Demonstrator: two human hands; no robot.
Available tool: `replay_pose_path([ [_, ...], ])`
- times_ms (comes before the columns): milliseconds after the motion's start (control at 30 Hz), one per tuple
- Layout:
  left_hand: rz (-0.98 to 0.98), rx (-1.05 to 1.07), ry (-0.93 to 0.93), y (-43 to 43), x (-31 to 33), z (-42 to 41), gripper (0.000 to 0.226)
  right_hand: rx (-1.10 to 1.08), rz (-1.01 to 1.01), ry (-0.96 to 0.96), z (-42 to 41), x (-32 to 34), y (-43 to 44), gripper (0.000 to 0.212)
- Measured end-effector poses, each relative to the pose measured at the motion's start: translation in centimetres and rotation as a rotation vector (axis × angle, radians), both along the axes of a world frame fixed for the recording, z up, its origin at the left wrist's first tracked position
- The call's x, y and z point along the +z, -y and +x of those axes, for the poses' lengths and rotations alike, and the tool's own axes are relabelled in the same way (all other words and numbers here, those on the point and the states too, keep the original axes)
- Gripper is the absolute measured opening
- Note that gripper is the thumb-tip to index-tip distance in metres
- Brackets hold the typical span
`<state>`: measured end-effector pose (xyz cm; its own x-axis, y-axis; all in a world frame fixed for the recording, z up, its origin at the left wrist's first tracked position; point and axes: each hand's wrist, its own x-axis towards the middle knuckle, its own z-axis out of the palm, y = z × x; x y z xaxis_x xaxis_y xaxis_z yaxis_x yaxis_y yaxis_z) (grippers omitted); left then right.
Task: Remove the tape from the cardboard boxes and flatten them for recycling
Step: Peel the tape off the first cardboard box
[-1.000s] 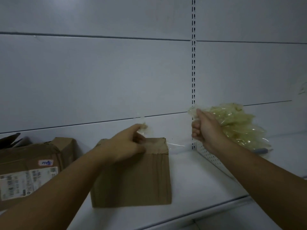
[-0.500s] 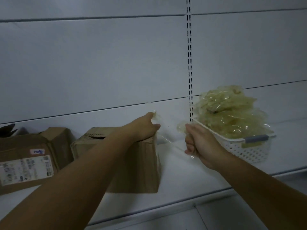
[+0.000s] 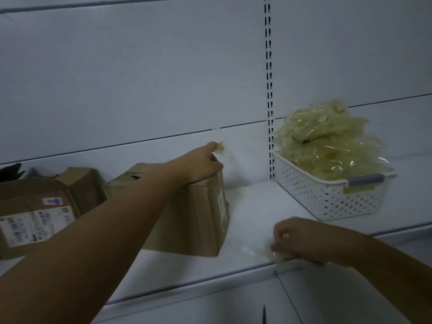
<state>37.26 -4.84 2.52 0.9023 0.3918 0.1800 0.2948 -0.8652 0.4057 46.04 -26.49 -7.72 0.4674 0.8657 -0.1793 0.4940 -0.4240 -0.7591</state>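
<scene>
Cardboard box (image 3: 187, 213) stood upright on the white shelf (image 3: 252, 206), the landmark for these notes. A second, labelled box (image 3: 35, 220) lay to its left; the white perforated basket (image 3: 327, 197), heaped with stripped tape (image 3: 327, 141), sat to its right, probably kept close for dropping scraps. My left hand (image 3: 201, 164) pressed the box's top right corner, steadying it, fingers closed on a crumpled tape end (image 3: 222, 149). My right hand (image 3: 301, 239), right of the box near the shelf's front edge, was fisted around a clear tape strip (image 3: 252, 250).

white perforated basket (image 3: 327, 197), white shelf (image 3: 252, 206), slotted upright (image 3: 268, 90)
</scene>
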Motion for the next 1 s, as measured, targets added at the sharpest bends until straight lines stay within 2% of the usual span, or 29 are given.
replay_pose_path([
  [33,0.013,-0.006,-0.004,0.0,0.0,0.0,0.046,0.029,-0.076,0.04,0.1,0.2,1.0,0.025],
  [67,0.031,-0.011,-0.007,-0.1,0.0,0.1,0.043,0.016,-0.046,0.044,0.4,0.6,1.9,0.024],
  [167,0.147,-0.025,0.02,0.3,-0.4,0.1,0.031,-0.221,0.418,-0.061,1.2,2.5,2.9,0.021],
  [267,0.289,-0.072,0.241,0.7,-0.6,-0.4,0.027,-0.349,0.85,-0.181,1.3,4.7,2.5,0.017],
  [367,0.349,-0.151,0.429,1.8,-0.2,-1.3,0.034,-0.364,0.987,-0.175,0.9,6.9,1.7,0.013],
  [400,0.309,-0.192,0.462,2.5,0.1,-1.5,0.038,-0.377,0.989,-0.115,0.7,7.6,1.4,0.012],
  [467,0.039,-0.317,0.496,4.4,1.0,-1.6,0.036,-0.377,0.998,0.014,0.0,8.7,0.9,0.01],
  [533,-0.345,-0.431,0.424,6.4,2.3,-0.8,0.028,-0.342,1.009,0.103,-0.7,9.6,0.2,0.007],
  [600,-0.567,-0.481,0.298,7.9,3.2,0.4,0.037,-0.31,0.986,0.187,-1.4,9.9,-0.6,0.006],
  [767,-0.719,-0.497,0.265,9.0,3.8,2.8,0.026,-0.29,0.823,0.494,-0.8,9.9,0.5,0.025],
  [867,-0.758,-0.521,0.342,9.5,3.9,4.4,0.022,-0.271,0.782,0.522,-0.2,9.5,2.1,0.043],
  [933,-0.787,-0.482,0.436,10.0,4.4,5.7,0.021,-0.283,0.898,0.456,0.2,9.3,3.1,0.054],
  [1000,-0.723,-0.416,0.542,9.7,5.0,7.3,0.024,-0.411,1.138,0.359,1.2,9.6,4.5,0.045],
])
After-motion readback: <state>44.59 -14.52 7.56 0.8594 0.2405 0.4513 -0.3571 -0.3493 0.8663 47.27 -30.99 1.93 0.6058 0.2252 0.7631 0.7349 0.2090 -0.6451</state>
